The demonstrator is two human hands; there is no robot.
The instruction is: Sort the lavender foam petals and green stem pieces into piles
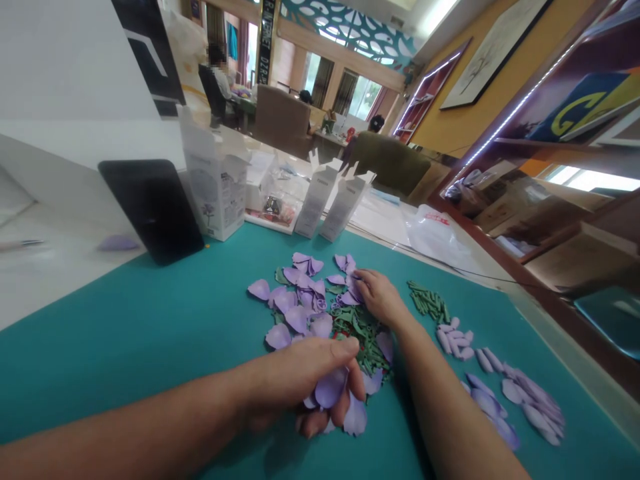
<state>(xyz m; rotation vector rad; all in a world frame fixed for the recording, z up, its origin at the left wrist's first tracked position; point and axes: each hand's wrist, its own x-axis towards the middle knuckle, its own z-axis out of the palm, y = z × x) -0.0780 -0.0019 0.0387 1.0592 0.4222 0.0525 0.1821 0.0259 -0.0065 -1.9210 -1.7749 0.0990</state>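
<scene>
My left hand (300, 370) is in front of the pile, its fingers curled around several purple petals (331, 388). Farther off, my right hand (381, 299) reaches into the back right of the heap, with its fingertips closed on a purple petal (353, 291). The heap has loose purple petals (297, 319), some stacked together, and a mass of small green leafy pieces (367, 333) with bits of red among them. Part of the heap is hidden behind my left hand.
On the teal mat (150, 347), sorted groups lie at right: green pieces (429, 301), small pale purple pieces (455, 339) and stacked petals (534, 400). Behind stand a black tablet-like panel (153, 210), a white box (213, 183) and two narrow open cartons (316, 200). People sit farther back.
</scene>
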